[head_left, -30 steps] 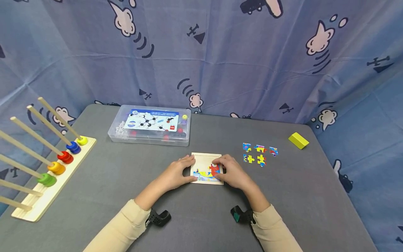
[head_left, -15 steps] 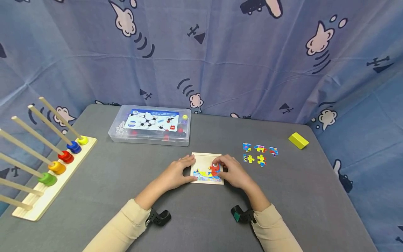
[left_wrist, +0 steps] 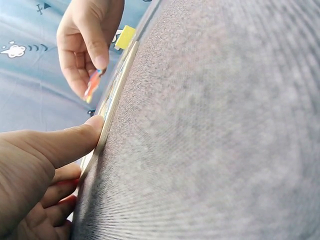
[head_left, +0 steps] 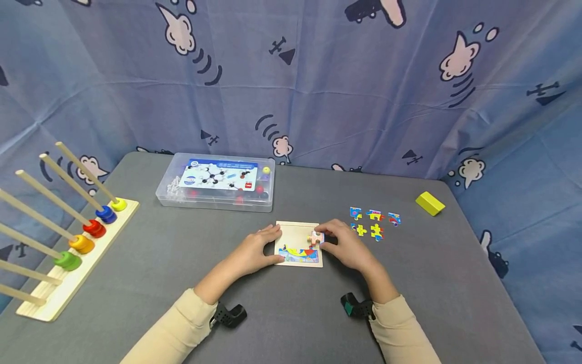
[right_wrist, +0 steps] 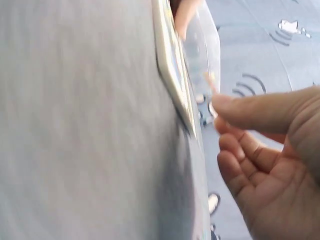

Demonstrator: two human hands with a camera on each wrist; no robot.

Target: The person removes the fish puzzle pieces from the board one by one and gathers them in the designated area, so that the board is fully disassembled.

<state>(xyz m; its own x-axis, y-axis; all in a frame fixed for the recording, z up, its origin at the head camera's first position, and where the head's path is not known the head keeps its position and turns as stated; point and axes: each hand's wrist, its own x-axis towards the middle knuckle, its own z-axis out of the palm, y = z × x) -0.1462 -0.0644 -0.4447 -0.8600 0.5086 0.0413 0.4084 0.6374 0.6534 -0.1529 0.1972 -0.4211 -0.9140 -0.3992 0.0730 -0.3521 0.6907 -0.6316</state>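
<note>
On the table lies a shallow wooden puzzle tray (head_left: pixel 291 232), its near part filled with a strip of printed picture and its far part bare wood. My left hand (head_left: pixel 254 253) grips the tray's left side, thumb at the near corner and fingers further back. Thumb and fingers of my right hand (head_left: pixel 347 246) pinch one jigsaw piece (head_left: pixel 316 238) over the tray's right side. In the left wrist view that piece (left_wrist: pixel 92 85) is raised off the tray and tilted, its face red. Both hands flank the tray.
Several loose puzzle pieces (head_left: pixel 376 232) lie to the right of the tray, with a yellow block (head_left: pixel 430 203) beyond them. A clear plastic case (head_left: pixel 218 199) stands at the back left. The wooden peg rack (head_left: pixel 91 253) with coloured rings occupies the left side.
My right hand has lifted the red jigsaw piece from the tray's right side and drawn back slightly to the right with it. The left hand stays on the tray.
</note>
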